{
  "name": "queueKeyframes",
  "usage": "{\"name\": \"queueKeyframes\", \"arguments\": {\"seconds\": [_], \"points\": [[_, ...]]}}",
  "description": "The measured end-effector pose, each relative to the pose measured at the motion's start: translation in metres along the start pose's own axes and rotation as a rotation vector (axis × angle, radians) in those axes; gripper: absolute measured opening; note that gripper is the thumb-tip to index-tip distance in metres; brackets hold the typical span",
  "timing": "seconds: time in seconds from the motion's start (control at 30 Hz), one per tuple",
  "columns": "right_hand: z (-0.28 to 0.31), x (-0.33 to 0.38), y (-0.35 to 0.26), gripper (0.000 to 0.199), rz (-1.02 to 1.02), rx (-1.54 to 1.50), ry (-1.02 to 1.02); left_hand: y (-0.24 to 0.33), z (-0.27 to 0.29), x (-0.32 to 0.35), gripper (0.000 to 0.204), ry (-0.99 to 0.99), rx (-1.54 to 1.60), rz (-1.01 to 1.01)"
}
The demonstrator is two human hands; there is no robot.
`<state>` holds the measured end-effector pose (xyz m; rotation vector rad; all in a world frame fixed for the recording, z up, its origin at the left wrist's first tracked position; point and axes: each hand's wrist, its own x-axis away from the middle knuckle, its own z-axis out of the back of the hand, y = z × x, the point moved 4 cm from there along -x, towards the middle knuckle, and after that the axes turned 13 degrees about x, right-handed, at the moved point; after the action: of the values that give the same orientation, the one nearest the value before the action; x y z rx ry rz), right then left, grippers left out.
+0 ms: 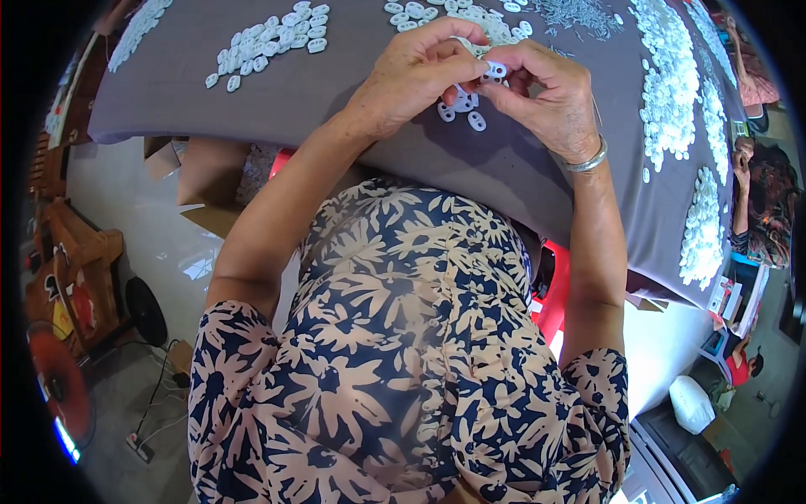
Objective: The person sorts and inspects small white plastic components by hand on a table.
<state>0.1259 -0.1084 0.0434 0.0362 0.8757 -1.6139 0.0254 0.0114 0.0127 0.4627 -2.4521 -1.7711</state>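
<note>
Between my two hands, above the near part of the cloth-covered table, is a small white cord lock (495,70), an oval plastic piece with two holes. My right hand (552,92) is closed, pinching it between thumb and forefinger. The fingers of my left hand (411,74) are closed too, their tips against the piece's left side; whether they hold something smaller cannot be made out. Several like pieces (476,121) lie on the cloth just below my fingers. Beyond my hands spreads a larger heap of white pieces (495,23), partly hidden by them.
Thin grey metal bits (579,17), perhaps springs, lie at the far side of the grey tablecloth (353,118). White pieces are heaped at left (273,38) and right (669,92). Cardboard boxes (214,172) stand below the left edge. Another person (768,202) sits at far right.
</note>
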Motion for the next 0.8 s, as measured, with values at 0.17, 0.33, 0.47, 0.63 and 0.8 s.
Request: {"name": "queueKeyframes", "arguments": {"seconds": [0.17, 0.33, 0.47, 0.63, 0.8], "points": [[-0.001, -0.001, -0.001, 0.024, 0.054, 0.05, 0.011, -0.004, 0.001, 0.0, 0.025, 0.028, 0.038, -0.02], [-0.006, 0.0, 0.001, 0.026, 0.049, 0.09, 0.044, -0.01, -0.001, -0.001, 0.028, 0.061, -0.051, -0.081], [-0.003, -0.001, -0.001, 0.032, 0.072, 0.171, 0.015, -0.007, -0.002, 0.0, 0.029, 0.09, -0.048, -0.097], [-0.01, -0.001, -0.002, 0.033, 0.229, 0.376, -0.026, -0.006, -0.005, 0.002, 0.029, 0.111, -0.127, -0.053], [-0.018, 0.005, 0.005, 0.025, 0.165, 0.441, -0.13, -0.007, -0.002, 0.0, 0.032, 0.031, -0.067, -0.12]]}}
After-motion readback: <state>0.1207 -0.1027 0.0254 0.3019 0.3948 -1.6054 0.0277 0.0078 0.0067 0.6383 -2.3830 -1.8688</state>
